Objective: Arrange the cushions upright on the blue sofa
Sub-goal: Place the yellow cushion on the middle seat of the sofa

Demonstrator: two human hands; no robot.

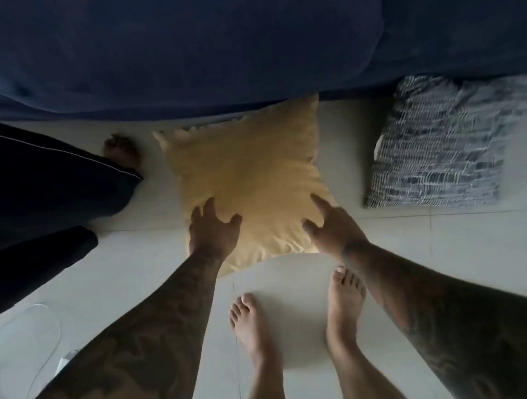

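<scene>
- A yellow cushion [247, 181] lies flat on the pale tiled floor [457, 260], its far corner touching the base of the blue sofa [239, 39].
- The left hand [211, 229] rests on the cushion's near left edge, fingers spread and curled slightly over the fabric, not closed on it.
- The right hand [331, 224] is at the near right edge, thumb and forefinger splayed apart against the cushion; no firm grip shows.
- Both forearms reach forward and down, and two bare feet [300, 319] stand on the floor just short of the cushion.
- A grey-and-white patterned cushion [438, 145] lies on the floor to the right, well apart from the yellow one, its far end against the sofa.
- At the left, a dark trouser leg [33, 184] and another bare foot [122, 150] stand beside the yellow cushion.
- A thin cable [27, 350] loops on the floor at lower left.
</scene>
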